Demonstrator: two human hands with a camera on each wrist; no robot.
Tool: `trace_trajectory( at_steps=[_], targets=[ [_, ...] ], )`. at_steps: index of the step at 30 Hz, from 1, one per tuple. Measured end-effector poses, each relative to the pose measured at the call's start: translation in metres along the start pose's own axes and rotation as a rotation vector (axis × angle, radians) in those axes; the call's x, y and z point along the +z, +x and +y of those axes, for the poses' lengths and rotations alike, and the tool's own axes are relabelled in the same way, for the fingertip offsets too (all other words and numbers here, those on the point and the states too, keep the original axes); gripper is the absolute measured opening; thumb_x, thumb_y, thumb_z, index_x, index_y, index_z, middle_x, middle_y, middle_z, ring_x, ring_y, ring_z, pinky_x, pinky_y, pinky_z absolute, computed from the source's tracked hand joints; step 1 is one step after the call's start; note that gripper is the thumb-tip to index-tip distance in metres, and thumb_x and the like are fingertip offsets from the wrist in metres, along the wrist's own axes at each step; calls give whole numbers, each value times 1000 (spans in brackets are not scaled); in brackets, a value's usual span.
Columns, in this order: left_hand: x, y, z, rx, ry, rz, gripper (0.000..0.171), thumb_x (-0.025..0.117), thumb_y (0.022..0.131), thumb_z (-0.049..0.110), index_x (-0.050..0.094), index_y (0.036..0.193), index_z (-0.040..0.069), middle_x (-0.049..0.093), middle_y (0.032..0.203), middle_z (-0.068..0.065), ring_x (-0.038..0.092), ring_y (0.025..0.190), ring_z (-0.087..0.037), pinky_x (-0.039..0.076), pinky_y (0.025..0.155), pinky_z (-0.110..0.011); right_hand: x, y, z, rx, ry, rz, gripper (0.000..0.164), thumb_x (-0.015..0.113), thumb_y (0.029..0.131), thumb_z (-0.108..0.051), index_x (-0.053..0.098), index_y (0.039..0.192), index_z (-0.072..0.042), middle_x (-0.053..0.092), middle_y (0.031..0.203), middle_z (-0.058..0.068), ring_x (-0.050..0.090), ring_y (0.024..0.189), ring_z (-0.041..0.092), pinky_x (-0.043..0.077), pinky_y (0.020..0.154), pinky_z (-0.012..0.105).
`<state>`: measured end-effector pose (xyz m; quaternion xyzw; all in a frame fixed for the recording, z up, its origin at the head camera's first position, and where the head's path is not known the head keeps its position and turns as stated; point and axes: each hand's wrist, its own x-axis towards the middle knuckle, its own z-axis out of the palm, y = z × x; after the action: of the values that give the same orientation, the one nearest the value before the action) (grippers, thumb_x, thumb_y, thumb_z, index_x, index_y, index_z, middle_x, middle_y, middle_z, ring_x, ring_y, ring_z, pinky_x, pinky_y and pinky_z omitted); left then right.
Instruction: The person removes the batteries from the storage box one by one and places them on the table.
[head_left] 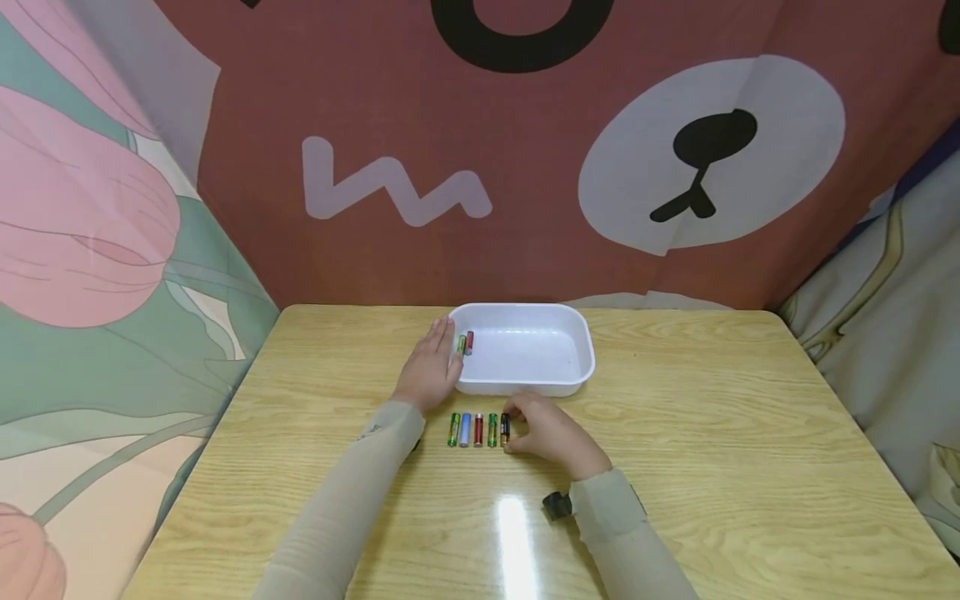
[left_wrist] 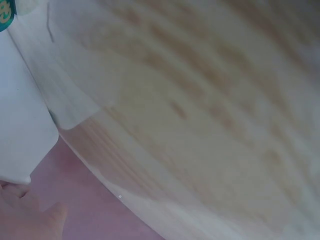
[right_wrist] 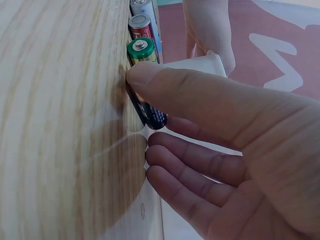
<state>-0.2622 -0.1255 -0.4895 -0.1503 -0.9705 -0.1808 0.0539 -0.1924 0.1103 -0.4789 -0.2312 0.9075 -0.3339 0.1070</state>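
A white plastic tray [head_left: 527, 387] stands at the back of the table. My left hand [head_left: 430, 372] rests against its left wall, fingers stretched along the side and thumb near the front corner. Inside the tray at the left lie a red battery [head_left: 469, 342] and a green one [head_left: 461, 344]. A row of batteries lies in front: a green battery [head_left: 453, 429], a blue battery [head_left: 466, 429], a red battery [head_left: 478, 429], another green battery [head_left: 492, 429] and a black battery [right_wrist: 154, 116] at the right end. My right hand [head_left: 551, 433] pinches this black battery between thumb and forefinger.
The wooden table [head_left: 712, 433] stretches out on both sides of the tray. Behind it hangs a reddish printed curtain [head_left: 525, 250]. A small black wrist device [head_left: 557, 505] sits by the right sleeve. In the left wrist view the wood is blurred.
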Motion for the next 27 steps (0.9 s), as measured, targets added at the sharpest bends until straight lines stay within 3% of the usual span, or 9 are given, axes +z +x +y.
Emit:
trace_trajectory(
  at_steps=[9,14,20,27],
  targets=[
    [-2,-1,3,-2,2,-7,65,37,107,32,18,161,0,15,168,-13,11,156,-28,21,124,-48,-3,-3,-4,-23,-27,-11,47,91,74,-11,68,115,-1,65,109,6,61,102,22,53,97,43],
    [-1,-1,2,-3,10,-3,65,37,107,31,17,161,0,15,168,-13,12,156,-27,21,125,-47,-6,-4,-9,-23,-50,-1,39,86,82,-14,68,114,-3,65,107,4,60,100,21,53,95,41],
    [0,0,1,4,6,-3,65,37,107,32,17,161,0,15,168,-14,12,156,-28,22,125,-47,-11,-7,-15,-58,-82,33,23,75,93,-17,71,111,-4,68,105,7,64,100,23,56,91,42],
    [-1,-1,1,13,5,7,65,38,107,31,19,160,-1,17,168,-15,14,155,-30,22,124,-47,-15,-8,-23,-103,-71,96,20,72,93,-14,72,110,-3,71,104,9,67,98,25,57,90,42]
  ],
)
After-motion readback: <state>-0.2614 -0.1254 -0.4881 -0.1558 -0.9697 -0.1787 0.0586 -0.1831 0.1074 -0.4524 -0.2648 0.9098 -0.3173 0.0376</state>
